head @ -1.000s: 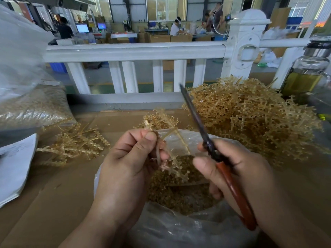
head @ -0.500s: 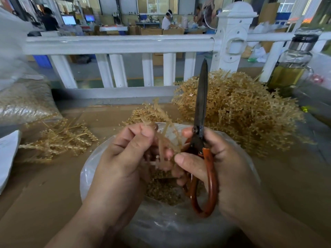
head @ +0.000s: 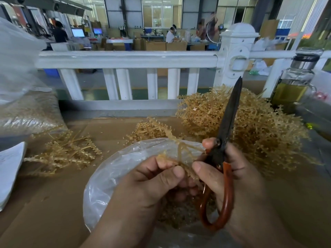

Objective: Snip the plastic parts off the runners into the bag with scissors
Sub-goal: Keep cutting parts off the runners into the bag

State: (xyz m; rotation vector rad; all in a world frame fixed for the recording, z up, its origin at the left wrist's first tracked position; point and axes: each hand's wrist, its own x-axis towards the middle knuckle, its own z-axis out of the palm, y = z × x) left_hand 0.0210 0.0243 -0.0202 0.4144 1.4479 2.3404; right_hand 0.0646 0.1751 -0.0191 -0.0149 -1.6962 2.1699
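Scissors point(head: 230, 113) had tipped from 12 toward 1 o'clock since half a second before, blades together. Right hand point(head: 247, 185) gripped the red handles. Left hand point(head: 148, 187) pinched a runner point(head: 180, 149) over the clear bag point(head: 111, 172), touching the right fingers. Snipped parts point(head: 179, 212) lay inside the bag. Big runner pile point(head: 265, 126) sat at 2 o'clock from the bag, a smaller heap point(head: 66, 154) at 9.

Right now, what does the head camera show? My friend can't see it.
The left hand pinches a tan plastic runner over an open clear bag while the right hand grips closed red-handled scissors, blades pointing up. Runner piles lie behind.
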